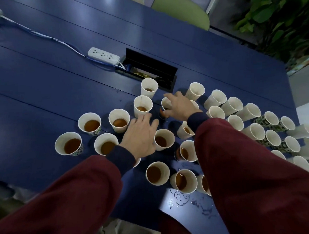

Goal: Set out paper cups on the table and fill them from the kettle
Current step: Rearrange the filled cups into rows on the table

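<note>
The right hand is gripping a paper cup, the left hand is hovering spread-fingered above filled cups, and empty cups are crowding the blue table rightward.

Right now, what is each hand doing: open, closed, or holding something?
Left hand: open, fingers spread, holding nothing.
Right hand: fingers curled round a cup, gripping it.

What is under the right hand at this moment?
A white paper cup: part of its rim and inner wall shows between forefinger and thumb of the right hand. The hand covers the rest, so its contents cannot be seen.
</note>
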